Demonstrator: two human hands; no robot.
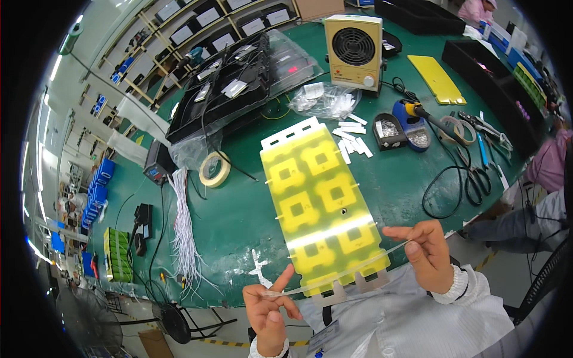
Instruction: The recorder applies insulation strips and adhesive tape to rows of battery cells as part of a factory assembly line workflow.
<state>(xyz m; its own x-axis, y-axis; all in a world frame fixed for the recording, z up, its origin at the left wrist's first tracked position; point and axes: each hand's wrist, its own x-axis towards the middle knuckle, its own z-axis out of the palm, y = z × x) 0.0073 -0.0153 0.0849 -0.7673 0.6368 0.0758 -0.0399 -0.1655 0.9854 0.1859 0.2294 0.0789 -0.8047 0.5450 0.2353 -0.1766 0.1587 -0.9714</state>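
A long, flat yellow-green panel with several blocky cut-out shapes lies on the green table in front of me, its near end toward my body. A thin translucent strip stretches across that near end, held at both ends. My left hand pinches its left end, index finger pointing up beside the panel's corner. At the other side, my right hand grips the right end between thumb and fingers, index finger reaching toward the panel's edge. Pale metal tabs stick out from the near end below the strip.
Beyond the panel stand a cream fan unit and black trays. Right of it are white strips, a soldering iron stand and scissors. A tape roll and white wires lie left. People work at far right.
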